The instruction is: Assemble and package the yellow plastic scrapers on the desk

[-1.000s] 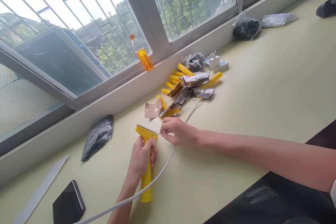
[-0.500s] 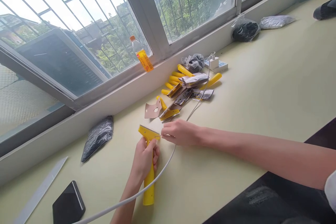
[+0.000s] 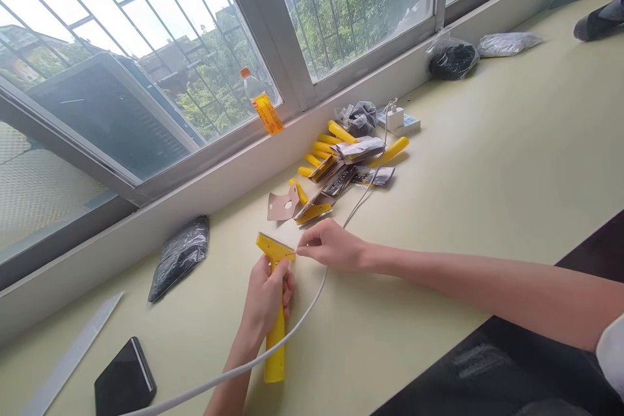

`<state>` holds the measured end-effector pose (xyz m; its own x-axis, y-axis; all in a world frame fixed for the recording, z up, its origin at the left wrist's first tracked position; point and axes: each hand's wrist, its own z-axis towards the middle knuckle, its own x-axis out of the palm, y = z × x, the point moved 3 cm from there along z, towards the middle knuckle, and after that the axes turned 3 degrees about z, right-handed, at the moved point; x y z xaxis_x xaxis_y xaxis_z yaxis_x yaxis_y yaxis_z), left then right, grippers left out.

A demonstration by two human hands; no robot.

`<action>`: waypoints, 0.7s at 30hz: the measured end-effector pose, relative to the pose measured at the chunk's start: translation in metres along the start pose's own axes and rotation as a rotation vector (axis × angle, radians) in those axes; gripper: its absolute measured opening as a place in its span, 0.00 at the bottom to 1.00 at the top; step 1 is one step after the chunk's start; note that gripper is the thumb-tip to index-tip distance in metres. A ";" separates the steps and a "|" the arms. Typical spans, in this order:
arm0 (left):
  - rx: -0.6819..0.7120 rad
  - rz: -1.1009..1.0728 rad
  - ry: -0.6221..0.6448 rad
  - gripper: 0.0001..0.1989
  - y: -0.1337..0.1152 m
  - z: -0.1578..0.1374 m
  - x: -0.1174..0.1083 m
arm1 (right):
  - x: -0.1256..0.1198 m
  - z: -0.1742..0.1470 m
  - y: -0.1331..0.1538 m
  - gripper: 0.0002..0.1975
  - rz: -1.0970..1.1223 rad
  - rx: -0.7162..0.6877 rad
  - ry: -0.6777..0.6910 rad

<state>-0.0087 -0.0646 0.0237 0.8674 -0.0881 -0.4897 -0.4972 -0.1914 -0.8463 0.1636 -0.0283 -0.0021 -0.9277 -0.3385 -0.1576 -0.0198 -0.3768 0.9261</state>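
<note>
My left hand (image 3: 269,289) is wrapped round the neck of a yellow scraper (image 3: 275,357). The scraper's wide head, with a metal blade edge along its top, points away from me. At the right end of that head, my right hand (image 3: 334,246) pinches a thin metal rod (image 3: 289,254), perhaps a hex key; its tip meets the head near a small screw hole. How far the tip goes in cannot be made out. Beyond my hands lies a pile of more yellow scrapers (image 3: 313,213) in printed card sleeves (image 3: 341,180).
A white cable (image 3: 302,322) runs across the table from a charger (image 3: 394,118), passing over the scraper handle and under my right hand. A phone (image 3: 125,380), a clear strip (image 3: 73,354) and a dark bag (image 3: 179,260) lie left. A bottle (image 3: 267,114) stands on the sill.
The fingers of my right hand have shifted slightly at the rod. The scraper stays in my left hand, and the whole view has drifted a little.
</note>
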 end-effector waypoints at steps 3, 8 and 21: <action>0.010 -0.004 -0.009 0.15 -0.002 -0.002 0.000 | 0.000 0.001 -0.001 0.09 0.056 0.095 -0.016; 0.030 -0.013 -0.064 0.16 -0.007 -0.007 -0.001 | 0.000 0.000 0.002 0.09 0.214 0.297 0.005; 0.107 0.062 -0.096 0.12 -0.015 -0.012 0.001 | -0.012 0.001 0.002 0.13 0.709 0.650 0.200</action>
<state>0.0003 -0.0740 0.0386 0.8319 -0.0015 -0.5549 -0.5531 -0.0831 -0.8290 0.1741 -0.0246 0.0019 -0.7246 -0.4655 0.5083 0.2604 0.4979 0.8272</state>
